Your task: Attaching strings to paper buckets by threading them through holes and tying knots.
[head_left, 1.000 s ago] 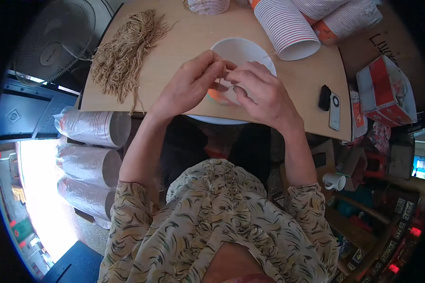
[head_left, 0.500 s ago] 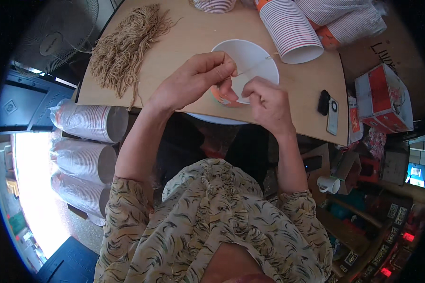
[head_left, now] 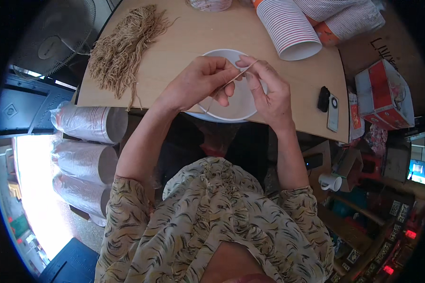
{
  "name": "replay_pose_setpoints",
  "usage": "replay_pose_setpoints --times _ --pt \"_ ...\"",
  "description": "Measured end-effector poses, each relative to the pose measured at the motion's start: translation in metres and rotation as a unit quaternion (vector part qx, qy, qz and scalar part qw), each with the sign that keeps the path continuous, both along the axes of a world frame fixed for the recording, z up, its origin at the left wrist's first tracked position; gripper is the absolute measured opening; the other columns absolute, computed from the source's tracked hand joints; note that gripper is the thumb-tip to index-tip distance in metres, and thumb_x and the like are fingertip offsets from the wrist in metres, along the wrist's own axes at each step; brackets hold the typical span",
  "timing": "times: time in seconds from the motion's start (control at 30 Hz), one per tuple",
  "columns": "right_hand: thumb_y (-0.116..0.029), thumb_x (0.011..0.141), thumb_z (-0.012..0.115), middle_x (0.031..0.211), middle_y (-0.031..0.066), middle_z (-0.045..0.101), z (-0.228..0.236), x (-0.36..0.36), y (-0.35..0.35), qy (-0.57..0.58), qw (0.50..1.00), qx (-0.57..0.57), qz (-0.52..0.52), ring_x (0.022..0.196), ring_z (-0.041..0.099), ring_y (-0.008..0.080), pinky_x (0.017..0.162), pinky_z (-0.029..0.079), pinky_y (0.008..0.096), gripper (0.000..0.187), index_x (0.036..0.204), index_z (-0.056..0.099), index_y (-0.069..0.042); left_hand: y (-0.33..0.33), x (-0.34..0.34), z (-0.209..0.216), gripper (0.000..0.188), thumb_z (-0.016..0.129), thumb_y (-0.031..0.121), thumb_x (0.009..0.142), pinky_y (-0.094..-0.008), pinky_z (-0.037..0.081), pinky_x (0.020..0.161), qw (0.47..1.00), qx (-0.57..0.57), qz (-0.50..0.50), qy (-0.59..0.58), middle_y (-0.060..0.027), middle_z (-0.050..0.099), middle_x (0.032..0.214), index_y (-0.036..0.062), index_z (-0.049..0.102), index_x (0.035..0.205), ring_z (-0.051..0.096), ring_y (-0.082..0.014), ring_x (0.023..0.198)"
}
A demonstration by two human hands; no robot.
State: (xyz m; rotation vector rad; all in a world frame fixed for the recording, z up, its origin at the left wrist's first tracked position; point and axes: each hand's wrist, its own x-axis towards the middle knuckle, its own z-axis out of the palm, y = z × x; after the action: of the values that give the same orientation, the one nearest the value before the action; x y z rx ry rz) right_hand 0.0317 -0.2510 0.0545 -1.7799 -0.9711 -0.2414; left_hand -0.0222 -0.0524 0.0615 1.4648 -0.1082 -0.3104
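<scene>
My left hand [head_left: 210, 78] is closed in a pinch on a thin tan string [head_left: 244, 72], a piece of which also hangs below its fingers. My right hand [head_left: 271, 92] has its thumb and fingers apart, with the string's upper end lying across its fingertips. Both hands are above a round white paper tub [head_left: 236, 110], whose pale inside faces up at the table's near edge. The hands cover parts of its rim. To the left, a heap of tan strings [head_left: 120, 56] lies on the table.
A stack of paper tubs [head_left: 290, 28] lies at the far right of the wooden table [head_left: 179, 52], beside wrapped stacks. A small silver device [head_left: 333, 113] sits at the right edge. Plastic-wrapped tub stacks [head_left: 82, 162] stand at lower left. A fan [head_left: 49, 47] is at far left.
The tub has come nearer to me and its orange outer side no longer shows. My right hand has moved up and its fingers have opened out by the string, which was stretched between my hands.
</scene>
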Motion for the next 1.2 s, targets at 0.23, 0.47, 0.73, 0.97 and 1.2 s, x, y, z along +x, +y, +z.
replay_pose_setpoints --times 0.23,0.47,0.73,0.97,1.2 --pt "0.000 0.088 0.070 0.100 0.0158 0.070 0.020 -0.001 -0.008 0.017 0.997 -0.052 0.046 0.090 0.070 0.0253 0.076 0.055 0.0333 0.022 0.109 0.067 0.004 0.004 0.000 0.002 0.027 0.056 0.027 0.104 -0.0199 0.049 0.059 0.999 -0.033 -0.016 -0.011 -0.0024 0.067 0.077 0.0030 0.067 0.099 0.063 -0.0072 0.062" --pt "0.002 0.082 0.075 0.087 0.0106 0.072 0.021 -0.002 -0.008 -0.020 0.999 -0.015 0.038 0.081 0.070 0.0200 0.072 0.054 0.0306 0.011 0.093 0.071 0.002 0.001 -0.008 0.014 0.026 0.055 0.025 0.105 -0.0205 0.049 0.060 0.999 -0.003 -0.001 -0.037 -0.0051 0.070 0.082 0.0020 0.067 0.101 0.064 -0.0074 0.063" --pt "0.004 0.080 0.071 0.079 0.0058 0.068 0.023 -0.008 -0.006 -0.009 1.000 0.014 -0.017 0.072 0.064 0.0135 0.070 0.052 0.0269 0.009 0.088 0.068 0.002 -0.004 -0.026 0.006 0.033 0.044 0.030 0.109 -0.0183 0.045 0.058 0.997 -0.061 0.036 -0.032 -0.0007 0.062 0.078 0.0025 0.063 0.114 0.058 -0.0060 0.062" --pt "0.005 0.083 0.068 0.082 0.0002 0.067 0.013 -0.006 -0.004 0.181 0.981 0.065 -0.009 0.072 0.061 0.0058 0.069 0.051 0.0228 0.006 0.089 0.067 0.003 0.001 -0.022 -0.003 0.034 0.045 0.030 0.108 -0.0168 0.034 0.053 0.992 0.031 0.073 -0.094 0.0054 0.054 0.073 0.0029 0.064 0.116 0.039 -0.0029 0.057" --pt "0.007 0.084 0.067 0.089 0.0033 0.069 0.010 -0.001 -0.005 0.240 0.964 0.112 0.028 0.079 0.065 0.0084 0.075 0.054 0.0238 0.012 0.096 0.066 0.005 0.006 -0.020 -0.008 0.031 0.051 0.027 0.106 -0.0174 0.038 0.055 0.975 0.115 0.083 -0.169 0.0063 0.061 0.079 0.0045 0.070 0.118 0.047 -0.0013 0.067"
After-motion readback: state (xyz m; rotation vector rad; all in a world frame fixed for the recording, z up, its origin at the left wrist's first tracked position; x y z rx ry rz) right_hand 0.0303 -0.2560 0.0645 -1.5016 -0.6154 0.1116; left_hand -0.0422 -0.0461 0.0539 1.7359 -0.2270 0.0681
